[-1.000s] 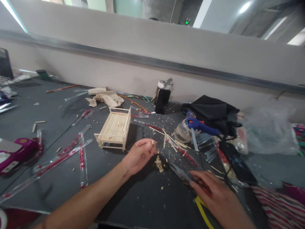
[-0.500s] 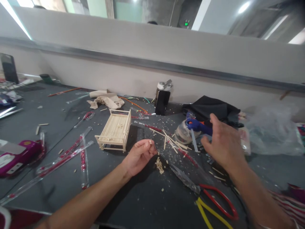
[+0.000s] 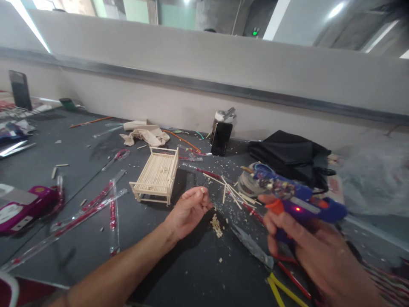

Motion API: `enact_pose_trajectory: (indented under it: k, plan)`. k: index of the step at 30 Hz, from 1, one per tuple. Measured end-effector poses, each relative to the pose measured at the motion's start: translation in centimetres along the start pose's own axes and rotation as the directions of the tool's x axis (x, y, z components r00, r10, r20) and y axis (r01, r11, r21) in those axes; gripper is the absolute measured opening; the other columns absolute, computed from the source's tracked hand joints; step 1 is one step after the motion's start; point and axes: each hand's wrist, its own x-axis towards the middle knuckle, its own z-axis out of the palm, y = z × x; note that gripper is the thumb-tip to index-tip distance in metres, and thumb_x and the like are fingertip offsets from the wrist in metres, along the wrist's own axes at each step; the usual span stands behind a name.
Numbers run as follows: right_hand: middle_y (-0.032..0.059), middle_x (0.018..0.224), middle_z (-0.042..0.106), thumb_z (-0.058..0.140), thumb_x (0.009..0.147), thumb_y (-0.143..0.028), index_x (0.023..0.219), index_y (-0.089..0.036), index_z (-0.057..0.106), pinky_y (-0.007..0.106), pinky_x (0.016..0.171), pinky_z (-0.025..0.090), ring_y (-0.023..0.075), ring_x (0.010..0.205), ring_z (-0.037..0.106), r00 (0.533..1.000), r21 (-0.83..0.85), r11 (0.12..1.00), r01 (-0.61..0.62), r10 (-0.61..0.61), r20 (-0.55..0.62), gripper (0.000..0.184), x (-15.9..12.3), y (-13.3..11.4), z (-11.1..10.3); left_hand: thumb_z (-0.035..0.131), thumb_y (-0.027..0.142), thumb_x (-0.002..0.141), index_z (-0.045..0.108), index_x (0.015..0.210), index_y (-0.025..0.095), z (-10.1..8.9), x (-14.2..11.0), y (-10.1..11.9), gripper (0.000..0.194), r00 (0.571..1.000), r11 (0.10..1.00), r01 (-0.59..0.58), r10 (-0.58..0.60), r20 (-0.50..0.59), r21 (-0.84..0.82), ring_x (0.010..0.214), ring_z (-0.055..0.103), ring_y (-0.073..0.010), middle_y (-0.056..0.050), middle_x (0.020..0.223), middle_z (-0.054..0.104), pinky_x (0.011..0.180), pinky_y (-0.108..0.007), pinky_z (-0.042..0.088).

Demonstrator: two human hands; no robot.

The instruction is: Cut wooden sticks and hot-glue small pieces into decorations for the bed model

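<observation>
My right hand (image 3: 319, 247) is wrapped around a blue hot glue gun (image 3: 303, 204) with an orange trigger and a lit red light; its nozzle points left. Between the pinched fingertips of my left hand (image 3: 191, 209) is a tiny piece of wooden stick (image 3: 203, 190). Left of that hand stands a miniature bed (image 3: 156, 172) made of thin wooden sticks, with small bits lying on its slats. A small pile of cut stick pieces (image 3: 216, 226) lies just right of my left hand.
Pliers with red and yellow handles (image 3: 284, 290) lie near my right forearm. Longer sticks (image 3: 228, 189) lie by a clear jar (image 3: 247, 183). A phone (image 3: 221, 138) leans at the back, beside a black cloth (image 3: 284, 149). Plastic-wrapped red strips (image 3: 113, 217) and a purple device (image 3: 28, 209) are on the left.
My right hand, open and reaching half a second ago, has closed on the glue gun and lifted it off the jar towards me. My left hand keeps its pinch in about the same place.
</observation>
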Motion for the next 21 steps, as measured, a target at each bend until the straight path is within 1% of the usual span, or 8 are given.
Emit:
enact_pose_trajectory:
  k: [2,3,5,7,11,14,17,21]
  plan:
    - [-0.0005,0.065,0.064,0.056,0.09,-0.044,0.107,-0.023,0.066,0.029,0.041,0.051,0.0151,0.042,0.059,0.974,0.23,0.954,-0.194,0.16,0.158,0.029,-1.3,-0.9,1.3,0.086,0.032,0.062,0.071,0.077,0.017,0.0,0.0,0.0,0.026,1.0,1.0,-0.007,0.007,-0.006,-0.008,0.065,0.049,-0.0094,0.004,0.063,0.053,0.073,-0.027,0.042]
    - [-0.0005,0.066,0.063,0.059,0.088,-0.046,0.106,-0.022,0.066,0.029,0.042,0.051,0.0148,0.043,0.06,0.957,0.28,0.923,-0.263,0.212,0.2,0.031,-1.8,-1.3,1.9,0.086,0.032,0.062,0.071,0.077,0.017,0.0,0.0,0.0,0.026,1.0,1.0,-0.009,0.008,-0.006,-0.014,0.065,0.049,-0.0094,0.004,0.063,0.053,0.072,-0.027,0.042]
    - [-0.0008,0.064,0.062,0.062,0.084,-0.05,0.102,-0.021,0.068,0.029,0.046,0.052,0.0143,0.044,0.059,0.935,0.29,0.894,-0.341,0.291,0.203,0.034,-2.2,-2.0,2.8,0.085,0.032,0.064,0.07,0.077,0.017,0.1,0.0,0.0,0.026,1.0,1.0,-0.013,0.013,-0.003,-0.023,0.066,0.048,-0.0093,0.004,0.065,0.052,0.073,-0.027,0.042]
    - [-0.0004,0.063,0.062,0.062,0.082,-0.054,0.096,-0.02,0.07,0.029,0.047,0.053,0.0137,0.044,0.057,0.931,0.214,0.909,-0.358,0.328,0.161,0.037,-2.4,-2.5,3.4,0.084,0.033,0.065,0.07,0.078,0.017,0.1,0.0,0.0,0.025,1.0,1.0,-0.016,0.016,0.004,-0.019,0.067,0.049,-0.0094,0.003,0.066,0.052,0.074,-0.027,0.042]
    - [-0.001,0.053,0.059,0.061,0.08,-0.058,0.085,-0.02,0.073,0.026,0.042,0.05,0.0142,0.042,0.055,0.955,0.088,0.952,-0.292,0.285,0.081,0.041,-2.3,-2.5,4.1,0.083,0.034,0.066,0.07,0.079,0.017,0.1,0.0,0.0,0.025,1.0,1.0,-0.026,0.026,-0.014,0.001,0.07,0.05,-0.0098,0.003,0.069,0.054,0.075,-0.027,0.042]
    - [-0.0024,0.044,0.053,0.059,0.082,-0.058,0.082,-0.02,0.075,0.024,0.037,0.045,0.0145,0.038,0.052,0.982,-0.031,0.983,-0.181,0.183,0.045,0.04,-2.2,-2.0,4.4,0.085,0.035,0.064,0.07,0.078,0.017,0.1,-0.1,0.1,0.027,0.999,1.0,-0.019,0.02,-0.037,0.01,0.07,0.051,-0.0104,0.002,0.069,0.057,0.073,-0.026,0.041]
    - [-0.002,0.043,0.055,0.057,0.083,-0.057,0.082,-0.022,0.076,0.025,0.034,0.041,0.0144,0.034,0.049,0.996,-0.134,0.988,-0.075,0.079,0.03,0.04,-1.9,-1.6,4.7,0.085,0.035,0.062,0.071,0.077,0.018,0.1,-0.1,0.0,0.027,0.999,1.0,-0.018,0.018,-0.033,0.005,0.069,0.052,-0.0108,0.002,0.068,0.058,0.073,-0.027,0.041]
    - [-0.0007,0.045,0.059,0.053,0.086,-0.057,0.084,-0.022,0.074,0.026,0.036,0.043,0.0158,0.034,0.05,0.998,-0.192,0.98,-0.042,0.048,0.027,0.041,-1.6,-1.7,4.8,0.086,0.034,0.062,0.071,0.077,0.018,0.0,0.0,0.0,0.027,0.999,0.999,-0.031,0.031,-0.033,-0.011,0.07,0.053,-0.0106,0.002,0.068,0.059,0.076,-0.027,0.042]
